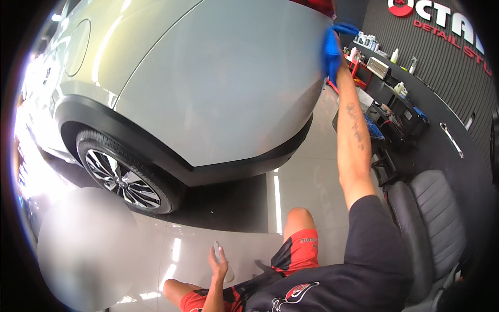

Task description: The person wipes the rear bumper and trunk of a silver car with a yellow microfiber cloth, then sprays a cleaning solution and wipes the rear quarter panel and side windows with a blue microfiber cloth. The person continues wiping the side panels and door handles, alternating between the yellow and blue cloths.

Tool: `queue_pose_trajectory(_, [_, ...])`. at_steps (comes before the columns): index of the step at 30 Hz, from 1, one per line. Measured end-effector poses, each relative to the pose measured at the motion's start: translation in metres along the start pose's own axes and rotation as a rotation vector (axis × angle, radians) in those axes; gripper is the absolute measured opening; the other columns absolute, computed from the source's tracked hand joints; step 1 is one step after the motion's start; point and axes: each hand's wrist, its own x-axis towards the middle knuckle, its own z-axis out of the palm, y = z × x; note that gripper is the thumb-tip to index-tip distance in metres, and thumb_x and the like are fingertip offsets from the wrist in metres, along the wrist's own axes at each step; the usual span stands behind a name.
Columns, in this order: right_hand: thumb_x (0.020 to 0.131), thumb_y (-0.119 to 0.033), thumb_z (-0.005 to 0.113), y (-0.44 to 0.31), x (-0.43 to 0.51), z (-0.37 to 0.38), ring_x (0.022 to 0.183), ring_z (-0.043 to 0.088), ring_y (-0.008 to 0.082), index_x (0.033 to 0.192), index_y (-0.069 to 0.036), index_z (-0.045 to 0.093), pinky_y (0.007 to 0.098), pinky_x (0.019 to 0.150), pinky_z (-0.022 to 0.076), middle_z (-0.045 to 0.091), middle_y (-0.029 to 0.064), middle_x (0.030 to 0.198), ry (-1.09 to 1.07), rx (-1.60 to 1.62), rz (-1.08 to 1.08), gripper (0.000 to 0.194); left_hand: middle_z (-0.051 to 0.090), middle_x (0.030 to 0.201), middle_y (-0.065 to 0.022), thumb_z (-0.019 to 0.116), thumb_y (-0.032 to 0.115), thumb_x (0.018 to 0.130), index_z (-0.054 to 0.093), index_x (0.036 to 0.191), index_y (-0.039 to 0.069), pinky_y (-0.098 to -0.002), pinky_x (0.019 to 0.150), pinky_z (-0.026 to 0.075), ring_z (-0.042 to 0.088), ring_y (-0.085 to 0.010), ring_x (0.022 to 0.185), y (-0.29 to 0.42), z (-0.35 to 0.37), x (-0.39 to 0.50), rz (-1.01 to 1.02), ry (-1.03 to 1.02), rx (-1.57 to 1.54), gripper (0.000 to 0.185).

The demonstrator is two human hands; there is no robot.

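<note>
My right arm reaches far out to the rear corner of a silver-grey car (218, 89). My right hand (340, 58) grips a blue cloth (331, 52), blurred, at the bodywork's edge below the red tail light (317, 6). The cloth hides most of its fingers. Low down, above my lap, my left hand (219, 265) holds a slim pale object (216, 249) upright between thumb and fingers; its exact kind is unclear. Black plastic trim (234, 173) runs along the bumper's lower edge and around the wheel arch.
The rear wheel (124, 179) stands on glossy floor tiles (312, 187). At right, shelves hold several bottles (366, 41), with a red cart (360, 76) nearby. A black padded seat (436, 222) is close behind my right arm. A blurred round patch covers the lower left.
</note>
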Motion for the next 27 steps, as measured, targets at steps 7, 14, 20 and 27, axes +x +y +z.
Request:
queue_pose_trajectory(7, [0.096,-0.063,0.041,0.021,-0.100,0.023,0.126,0.045,0.0364,0.137,-0.001,0.049,0.0490,0.108,0.0348,0.048,0.0209,0.138,0.208,0.086,-0.056,0.074,0.068,0.104,-0.0257,0.062,0.031,0.097,0.062,0.120,-0.004,-0.0479,0.088,0.051,0.066,-0.0430,0.099,0.025,-0.011,-0.031,0.132,0.000,0.026,0.042])
queue_pose_trajectory(14, [0.093,-0.040,0.053,-0.113,-0.232,0.281,0.149,0.017,0.0455,0.152,0.003,0.032,0.0636,0.119,0.0081,0.022,0.0280,0.160,0.199,-0.493,-0.648,0.076,0.067,0.109,-0.0204,0.061,0.035,0.097,0.061,0.123,0.003,-0.0470,0.088,0.051,0.064,-0.0404,0.102,0.044,-0.002,-0.031,0.015,-0.094,0.077,0.041])
queue_pose_trajectory(20, [0.085,-0.019,0.066,-0.063,-0.305,0.309,0.139,0.038,0.0429,0.147,-0.010,0.045,0.0562,0.116,0.0287,0.046,0.0221,0.147,-0.431,-0.033,-0.758,0.066,0.067,0.109,-0.0271,0.060,0.043,0.098,0.055,0.132,-0.005,-0.0458,0.091,0.050,0.065,-0.0401,0.104,0.016,0.000,-0.018,-0.021,-0.072,0.148,0.060])
queue_pose_trajectory(27, [0.082,-0.043,0.062,0.021,-0.141,0.045,0.138,0.038,0.0480,0.146,-0.005,0.047,0.0604,0.113,0.0282,0.041,0.0257,0.151,0.121,-0.796,-0.810,0.076,0.066,0.109,-0.0308,0.060,0.032,0.099,0.059,0.120,-0.011,-0.0470,0.092,0.050,0.064,-0.0450,0.103,-0.002,0.000,-0.027,-0.073,-0.110,0.093,0.048])
